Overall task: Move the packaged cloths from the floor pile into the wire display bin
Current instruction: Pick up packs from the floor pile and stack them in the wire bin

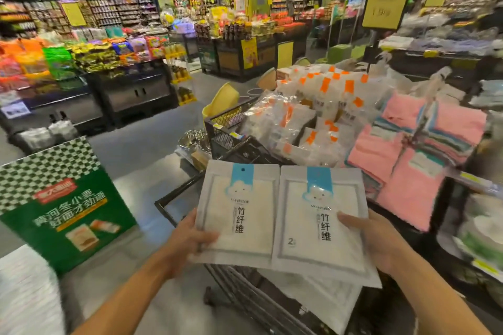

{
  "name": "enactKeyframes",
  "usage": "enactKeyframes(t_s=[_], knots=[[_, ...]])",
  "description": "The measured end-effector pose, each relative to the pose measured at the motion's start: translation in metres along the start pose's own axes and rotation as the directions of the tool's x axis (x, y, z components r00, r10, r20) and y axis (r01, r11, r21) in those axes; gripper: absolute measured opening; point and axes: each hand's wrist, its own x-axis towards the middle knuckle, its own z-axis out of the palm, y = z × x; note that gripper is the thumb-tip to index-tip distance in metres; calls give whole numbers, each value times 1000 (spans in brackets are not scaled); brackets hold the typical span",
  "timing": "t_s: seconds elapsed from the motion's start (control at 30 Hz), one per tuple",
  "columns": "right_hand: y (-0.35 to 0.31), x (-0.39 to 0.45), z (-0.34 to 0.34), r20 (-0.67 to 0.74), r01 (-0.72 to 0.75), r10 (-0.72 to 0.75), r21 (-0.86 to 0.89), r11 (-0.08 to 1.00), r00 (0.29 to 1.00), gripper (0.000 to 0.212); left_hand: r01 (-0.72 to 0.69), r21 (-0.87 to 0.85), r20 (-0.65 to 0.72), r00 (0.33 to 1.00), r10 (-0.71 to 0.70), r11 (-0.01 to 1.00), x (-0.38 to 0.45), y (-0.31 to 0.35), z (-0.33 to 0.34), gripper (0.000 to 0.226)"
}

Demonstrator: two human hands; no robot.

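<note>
Got two packaged cloths, a left pack [239, 212] and a right pack [318, 220], side by side over the black wire bin [174, 198], more packs [321, 296] lying underneath. My left hand [187, 239] pinches the left one's edge, my right hand [373, 239] grips the right one, thumbs on top. I'd say lower them flat, labels up, edges squared, clear of the pink towels [408, 160] next door.
</note>
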Motion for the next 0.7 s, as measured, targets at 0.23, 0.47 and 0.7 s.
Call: enactKeyframes(t_s=[0.23,0.47,0.7], knots=[[18,68,-39,-144,-79,82,29,996,986,37,125,59,44,991,-128,990,97,-26,26,66],[80,125,-71,-366,-155,180,95,983,913,36,242,173,112,958,-263,955,215,-86,43,50],[177,196,-94,-530,-259,282,119,958,800,26,354,257,76,920,-384,899,318,-182,53,35]])
